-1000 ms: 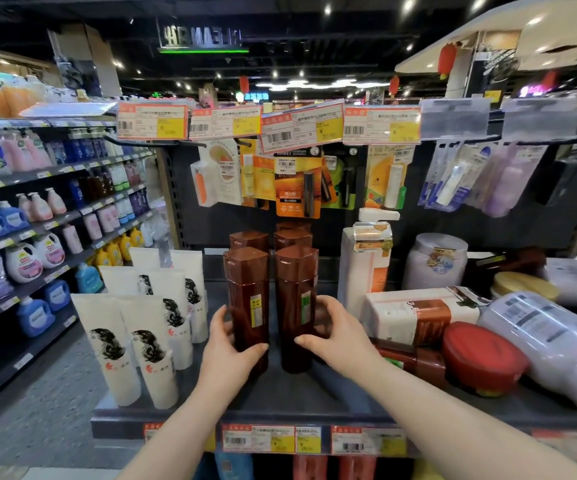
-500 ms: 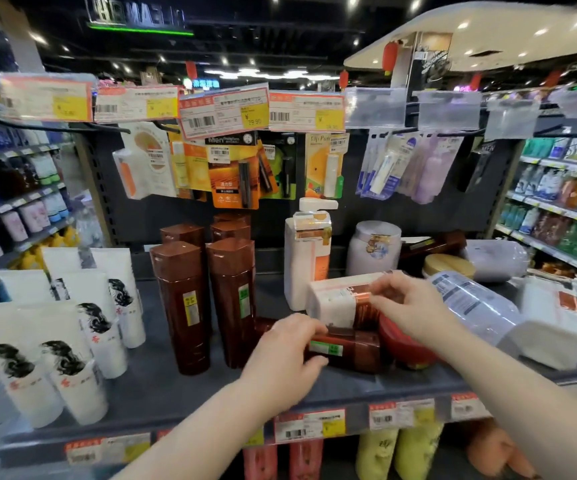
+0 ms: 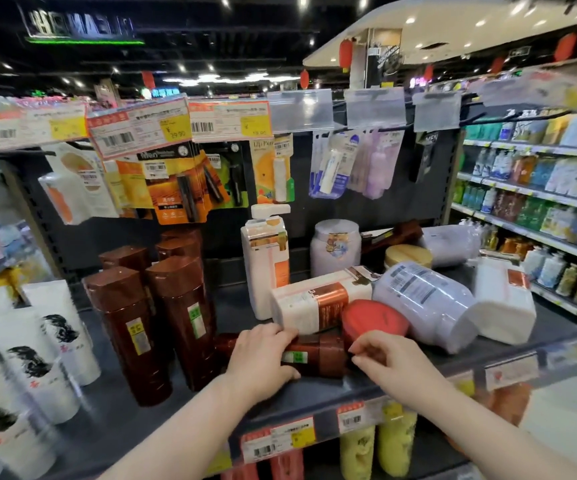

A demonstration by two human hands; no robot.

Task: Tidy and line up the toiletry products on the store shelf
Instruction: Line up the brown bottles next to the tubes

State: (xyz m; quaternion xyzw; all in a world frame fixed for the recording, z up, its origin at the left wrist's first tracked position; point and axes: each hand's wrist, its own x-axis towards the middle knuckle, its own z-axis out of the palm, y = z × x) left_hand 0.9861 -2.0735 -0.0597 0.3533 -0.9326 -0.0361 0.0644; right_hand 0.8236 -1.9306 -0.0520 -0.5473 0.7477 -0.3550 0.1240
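A brown bottle (image 3: 318, 355) lies on its side on the dark shelf (image 3: 315, 396), under a toppled white-and-copper bottle (image 3: 318, 303). My left hand (image 3: 263, 358) is wrapped over the lying brown bottle's left part. My right hand (image 3: 387, 358) touches its cap end with curled fingers, just below a red-lidded jar (image 3: 373, 320). Two brown bottles stand upright at the left front (image 3: 127, 327) (image 3: 183, 313), with more brown bottles behind them. White tubes (image 3: 55, 341) stand at the far left.
A white pump bottle (image 3: 266, 261) and a lavender jar (image 3: 335, 247) stand behind. A large pale jar (image 3: 422, 299) and a white pack (image 3: 502, 299) lie tipped at the right. Hanging packets and price tags (image 3: 138, 133) overhang the shelf. Aisle shelves flank both sides.
Both hands left the standing brown bottles and moved right. The left hand came down onto the lying brown bottle; the right hand dropped from the white-and-copper bottle to the brown bottle's cap end.
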